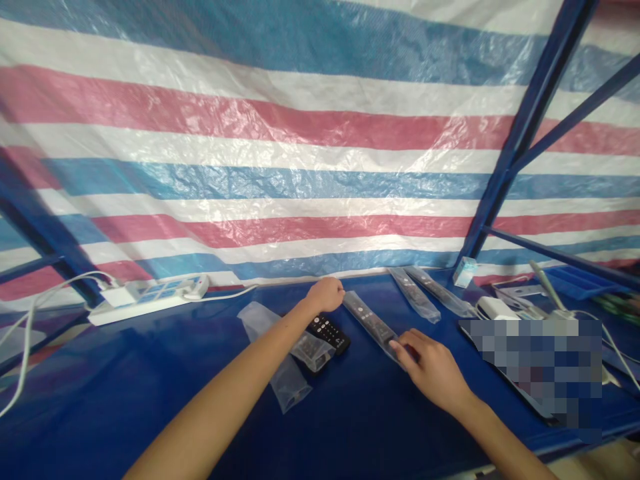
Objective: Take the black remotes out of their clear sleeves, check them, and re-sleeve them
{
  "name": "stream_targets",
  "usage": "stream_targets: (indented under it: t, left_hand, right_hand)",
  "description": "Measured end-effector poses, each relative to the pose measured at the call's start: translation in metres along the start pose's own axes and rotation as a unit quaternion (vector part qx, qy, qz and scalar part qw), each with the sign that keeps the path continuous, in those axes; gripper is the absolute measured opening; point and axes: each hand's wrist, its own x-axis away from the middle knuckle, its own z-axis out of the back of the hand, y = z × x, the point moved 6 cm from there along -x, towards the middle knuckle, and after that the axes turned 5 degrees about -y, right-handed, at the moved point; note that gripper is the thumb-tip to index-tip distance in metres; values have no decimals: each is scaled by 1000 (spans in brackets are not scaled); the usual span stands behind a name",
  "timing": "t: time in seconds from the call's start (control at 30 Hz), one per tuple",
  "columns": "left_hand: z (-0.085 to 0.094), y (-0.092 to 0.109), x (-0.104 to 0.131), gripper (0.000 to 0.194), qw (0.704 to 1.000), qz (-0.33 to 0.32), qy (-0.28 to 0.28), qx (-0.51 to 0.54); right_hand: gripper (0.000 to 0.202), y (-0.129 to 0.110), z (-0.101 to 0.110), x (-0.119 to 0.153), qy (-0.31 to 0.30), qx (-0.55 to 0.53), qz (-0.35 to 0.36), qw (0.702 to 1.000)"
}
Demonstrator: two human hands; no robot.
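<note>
Bright glare streaks the striped sheet (pixel 310 157); edges stretched.

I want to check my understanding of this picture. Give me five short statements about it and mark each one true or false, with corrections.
1. The right hand touches the near end of a bagged remote. True.
2. The left hand is spread wide open. False: the left hand has its fingers curled in.
3. Two more bagged remotes lie to the right of that one. True.
4. The power strip is to the right of both hands. False: the power strip lies to their left.
5. The sheet at the back is plain green. False: the sheet has red, white and blue stripes.
</note>
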Motion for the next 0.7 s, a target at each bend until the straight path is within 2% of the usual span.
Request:
stream_targets:
  t: [0.1, 0.23, 0.4, 0.53, 0.7]
  left_hand:
    - [-16, -3, -31, 17, 999, 20, -42, 15]
    - [-33, -10, -50, 30, 995, 56, -82, 24]
    - [-40, -14, -48, 28, 995, 52, -81, 30]
    - [-34, -16, -40, 14, 997, 36, -50, 36]
    - [-27, -20, -31, 19, 998, 32, -22, 57]
  right_hand:
    - [44, 14, 2, 2, 56, -13, -22, 998]
    - [44, 17, -2, 3, 45, -15, -15, 999]
    - [40, 9, -10, 3, 0, -19, 4, 1000]
    - [35, 4, -13, 4, -33, -28, 9, 999]
    - [33, -1, -16, 6, -69, -37, 16, 997]
